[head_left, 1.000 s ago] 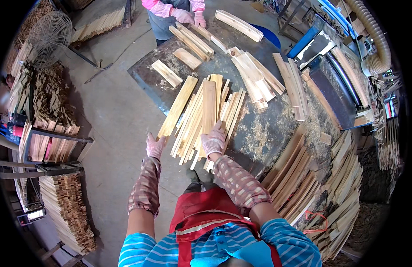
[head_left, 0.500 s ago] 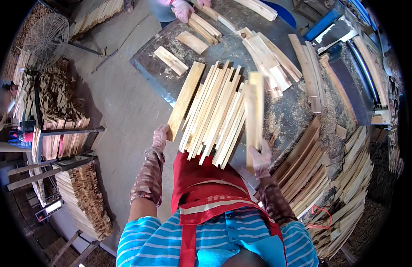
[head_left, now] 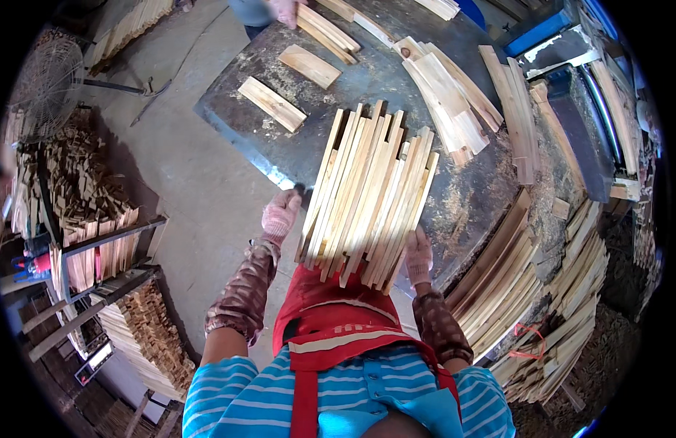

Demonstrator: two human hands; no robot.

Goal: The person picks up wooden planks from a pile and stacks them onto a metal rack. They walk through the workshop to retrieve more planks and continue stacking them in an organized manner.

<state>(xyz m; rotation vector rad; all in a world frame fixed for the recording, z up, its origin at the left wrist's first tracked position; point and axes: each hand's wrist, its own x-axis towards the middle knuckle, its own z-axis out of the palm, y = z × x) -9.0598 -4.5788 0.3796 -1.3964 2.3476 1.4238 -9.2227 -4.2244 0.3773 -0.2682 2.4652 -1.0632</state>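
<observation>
A bundle of long pale wood strips [head_left: 363, 193] lies in front of me, its near ends over my red apron [head_left: 338, 310]. My left hand [head_left: 281, 213], in a pinkish knit glove, is at the table's edge left of the bundle. Its fingers are curled beside a small dark thing [head_left: 300, 189] that I cannot make out. My right hand [head_left: 419, 257], gloved alike, is against the bundle's right side near its lower end. Its fingers are partly hidden there, so their grip does not show.
The dark table [head_left: 272, 69] carries two short boards [head_left: 272, 104], longer planks [head_left: 444, 95] and sawdust. More strips [head_left: 498, 292] are stacked at my right. A cage fan [head_left: 50, 80] and wood piles [head_left: 144, 328] stand left. Another person's gloved hand [head_left: 285, 11] is at the far edge.
The wide board at my left hand and the raised board at my right no longer show as separate boards. Both hands have drawn in closer to the bundle's sides.
</observation>
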